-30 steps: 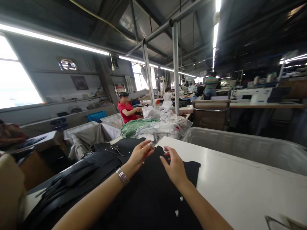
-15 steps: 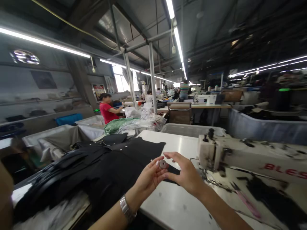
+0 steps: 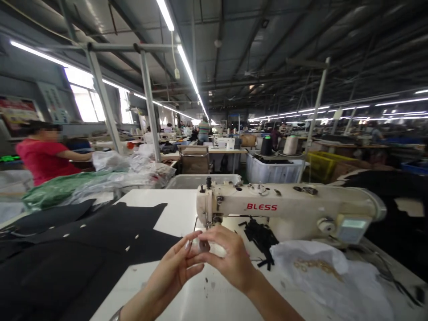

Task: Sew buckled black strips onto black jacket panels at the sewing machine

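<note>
A small round bobbin-like disc [image 3: 203, 245] sits between my two hands, just in front of the needle area of a white sewing machine [image 3: 240, 203] marked BLESS. My right hand [image 3: 229, 256] pinches the disc between thumb and fingers. Beside it, my left hand [image 3: 174, 269] has its thumb and index fingertip close together at the disc's left side, the lower fingers curled; what they grip is too small to make out. Black cloth pieces [image 3: 90, 249] lie on the white table [image 3: 143, 276] to the left.
Black strips [image 3: 261, 238] lie under the machine arm. At the right, a white cloth or bag [image 3: 334, 272] bears small gold-coloured rings. Clear plastic bags [image 3: 133, 171] and a green bag [image 3: 63, 189] lie beyond the black cloth. A person in red [image 3: 47, 154] is at far left.
The view has swung right, bringing the whole machine into sight. My right hand has closed its thumb and fingers on the disc, which lay at my left hand's fingers before.
</note>
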The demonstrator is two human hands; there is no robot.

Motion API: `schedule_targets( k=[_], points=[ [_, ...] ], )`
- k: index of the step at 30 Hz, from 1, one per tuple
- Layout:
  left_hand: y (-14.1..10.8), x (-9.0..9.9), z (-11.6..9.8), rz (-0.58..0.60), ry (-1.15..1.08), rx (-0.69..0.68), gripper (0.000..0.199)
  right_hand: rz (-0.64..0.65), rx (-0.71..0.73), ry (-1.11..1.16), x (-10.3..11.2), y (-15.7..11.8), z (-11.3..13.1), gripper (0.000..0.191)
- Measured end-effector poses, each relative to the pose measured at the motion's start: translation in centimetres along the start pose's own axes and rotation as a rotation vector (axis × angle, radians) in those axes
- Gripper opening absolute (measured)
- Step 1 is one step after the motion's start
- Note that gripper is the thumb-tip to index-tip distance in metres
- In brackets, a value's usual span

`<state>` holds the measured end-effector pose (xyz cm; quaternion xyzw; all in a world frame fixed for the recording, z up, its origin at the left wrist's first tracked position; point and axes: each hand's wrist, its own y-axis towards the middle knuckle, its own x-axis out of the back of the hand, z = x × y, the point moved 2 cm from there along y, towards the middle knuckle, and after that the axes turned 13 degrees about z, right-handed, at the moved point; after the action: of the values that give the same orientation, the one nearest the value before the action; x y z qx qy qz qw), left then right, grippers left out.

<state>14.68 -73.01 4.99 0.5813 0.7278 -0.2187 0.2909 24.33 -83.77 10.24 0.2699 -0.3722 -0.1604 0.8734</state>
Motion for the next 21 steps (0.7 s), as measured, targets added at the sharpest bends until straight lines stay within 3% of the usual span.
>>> schedule_targets(
  k=[3,6,11,15,21],
  points=[
    [0.6,-0.6,0.2,-0.008,0.124,0.087,0.042,-0.151,-0.186,0.172,2.1,-3.3,-1.4,0.021],
    [1.4,-1.2,-0.3,-0.015,0.291,0.071,0.032,-0.414,-0.373,0.554,4.4,-7.1,-3.4,0.028],
    [3.7,-3.6,-1.4,0.088,0.610,-0.007,0.021,-0.850,-0.493,1.141,7.4,-11.8,-6.0,0.032],
    [6.5,-7.1,-1.9,0.170,0.970,-0.156,0.012,-0.984,-0.450,1.232,8.4,-14.7,-6.7,0.033],
    [12.9,-12.8,-1.3,0.316,1.311,-0.404,0.013,-1.037,-0.386,1.151,8.6,-18.5,-6.8,0.025]
  ],
)
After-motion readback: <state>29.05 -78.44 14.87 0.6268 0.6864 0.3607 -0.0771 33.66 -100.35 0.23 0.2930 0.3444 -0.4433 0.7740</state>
